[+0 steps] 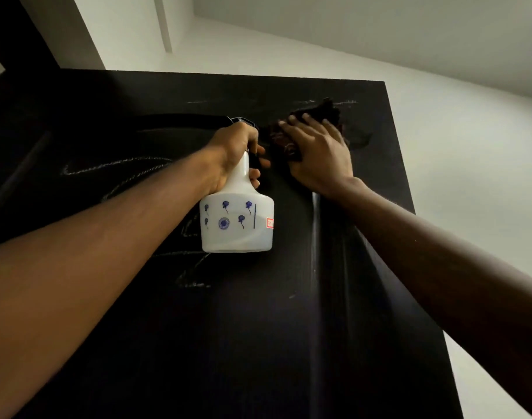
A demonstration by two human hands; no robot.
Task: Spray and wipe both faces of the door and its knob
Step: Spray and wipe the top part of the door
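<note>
A dark door (pixel 258 328) fills the view, seen from below towards its top edge, with pale chalky streaks on its left half. My left hand (pixel 233 152) grips the neck of a white spray bottle (pixel 237 222) printed with blue flowers, held upright against the door. Just right of it, my right hand (pixel 316 149) presses a dark brown cloth (pixel 319 116) flat against the door near the top, fingers spread over it. The knob is out of view.
White wall (pixel 455 146) runs along the door's right edge, and white ceiling (pixel 349 31) lies above it. A dark frame (pixel 32 31) stands at the upper left. A raised vertical moulding (pixel 316 252) runs down the door below my right wrist.
</note>
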